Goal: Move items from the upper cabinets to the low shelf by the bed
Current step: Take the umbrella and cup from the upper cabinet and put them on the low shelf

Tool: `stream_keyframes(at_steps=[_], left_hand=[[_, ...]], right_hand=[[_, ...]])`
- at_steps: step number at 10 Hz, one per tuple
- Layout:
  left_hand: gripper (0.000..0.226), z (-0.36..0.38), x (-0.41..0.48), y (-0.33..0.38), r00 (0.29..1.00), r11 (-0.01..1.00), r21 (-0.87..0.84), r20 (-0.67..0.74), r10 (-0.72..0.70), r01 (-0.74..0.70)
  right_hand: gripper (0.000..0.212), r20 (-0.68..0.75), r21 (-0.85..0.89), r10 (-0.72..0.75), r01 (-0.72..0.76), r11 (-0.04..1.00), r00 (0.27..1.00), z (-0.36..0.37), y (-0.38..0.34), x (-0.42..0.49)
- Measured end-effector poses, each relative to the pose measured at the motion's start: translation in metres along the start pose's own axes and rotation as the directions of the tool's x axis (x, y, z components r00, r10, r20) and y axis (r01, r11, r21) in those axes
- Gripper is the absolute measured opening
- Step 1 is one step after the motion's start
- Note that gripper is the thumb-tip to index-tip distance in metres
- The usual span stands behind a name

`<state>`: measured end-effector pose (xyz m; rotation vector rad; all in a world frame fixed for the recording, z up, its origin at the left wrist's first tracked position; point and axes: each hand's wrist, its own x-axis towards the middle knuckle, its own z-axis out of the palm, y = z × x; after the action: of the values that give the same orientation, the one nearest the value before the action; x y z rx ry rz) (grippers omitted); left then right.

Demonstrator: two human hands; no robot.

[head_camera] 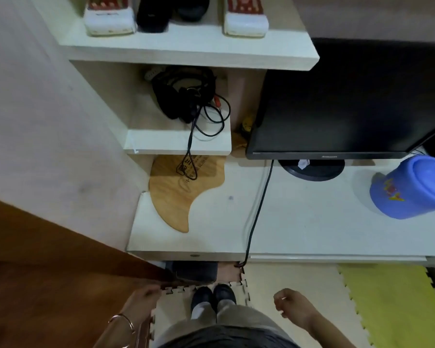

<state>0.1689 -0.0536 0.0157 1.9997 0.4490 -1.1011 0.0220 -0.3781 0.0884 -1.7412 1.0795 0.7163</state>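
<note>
I look down at a white shelf unit. Its top shelf [186, 50] carries two red-and-white packs [108, 18] with black items [161, 13] between them. Black headphones [183, 94] with tangled cables lie on the middle shelf [161, 144]. A wooden fan-shaped board [176, 194] rests on the low white surface [211, 222]. My left hand [142, 301] hangs low by the brown bed edge, fingers curled, holding nothing. My right hand [293, 306] hangs at the lower right, fingers loosely closed and empty. Both hands are well below the shelves.
A black monitor [349, 104] stands on the white desk [324, 222], its cable dropping over the front edge. A blue lidded bucket [409, 189] sits at the right. Brown wood [35, 272] fills the lower left. Beige and yellow foam mats [392, 305] cover the floor around my feet.
</note>
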Motion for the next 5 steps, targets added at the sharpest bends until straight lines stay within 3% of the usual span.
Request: stream_keyframes(at_steps=[1, 2, 3, 4, 5], left_hand=[[0.009, 0.0, -0.054, 0.079, 0.989, 0.986, 0.081, -0.009, 0.146, -0.145], [0.012, -0.004, -0.122, 0.154, 0.921, 0.92, 0.044, 0.033, 0.389, -0.39], [0.016, -0.015, -0.185, 0.223, 0.726, 0.725, 0.03, 0.06, 0.686, -0.688], [0.022, -0.035, -0.247, 0.281, 0.425, 0.427, 0.036, -0.054, 0.904, -0.903], [0.034, -0.054, -0.304, 0.335, 0.022, 0.078, 0.263, -0.21, 0.977, -0.961]], right_hand=[[0.015, 0.075, -0.176, -0.21, 0.22, 0.96, 0.975, -0.023, -0.04, -0.017], [0.02, 0.16, -0.209, -0.417, 0.443, 0.872, 0.895, -0.051, -0.103, -0.048], [0.015, 0.086, -0.138, -0.632, 0.638, 0.758, 0.77, -0.088, -0.164, -0.089], [0.011, -0.122, -0.189, -0.845, 0.824, 0.535, 0.521, -0.13, -0.222, -0.139], [0.012, -0.286, -0.238, -0.938, 0.934, 0.267, 0.196, -0.17, -0.274, -0.198]])
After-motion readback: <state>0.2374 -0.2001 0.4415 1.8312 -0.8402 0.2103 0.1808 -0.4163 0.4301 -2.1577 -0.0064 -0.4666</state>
